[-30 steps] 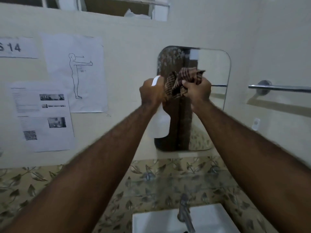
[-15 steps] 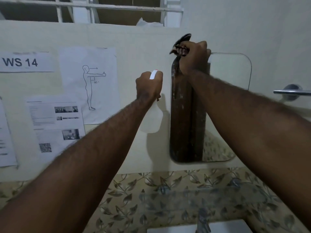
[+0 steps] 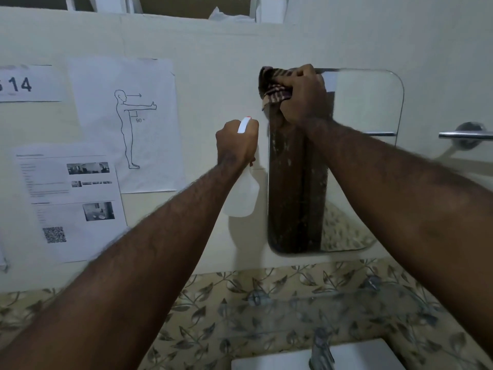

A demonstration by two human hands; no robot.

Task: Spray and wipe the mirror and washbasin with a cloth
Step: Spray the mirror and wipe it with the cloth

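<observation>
I see lots of stuff on the wall: a paper with a standing figure (image 3: pixel 130 124) left of the mirror (image 3: pixel 368 156), a sheet w/ small photos & a QR code (image 3: pixel 70 202) lower left, and a sign reading "14" (image 3: pixel 24 85) at the far left edge. A metal towel bar (image 3: pixel 465 134) sticks out at the right edge. Below is leafy tile (image 3: pixel 240 303), then the white washbasin (image 3: pixel 357 356) at the bottom edge w/ a tap (image 3: pixel 321 348). My right arm crosses in front of the mirror and hides part of the glass. My right hand (image 3: pixel 304 97) is closed tight on the striped cloth (image 3: pixel 274 86), bunched up and pressed on the mirror's top left corner. My left hand (image 3: pixel 236 142) is wrapped round the neck of the spray bottle (image 3: pixel 242 196), just left of the mirror's left edge. The bottle hangs upright, long way up & down, its white top pointing at the wall. Can't tell if the finger is squeezing the trigger.
</observation>
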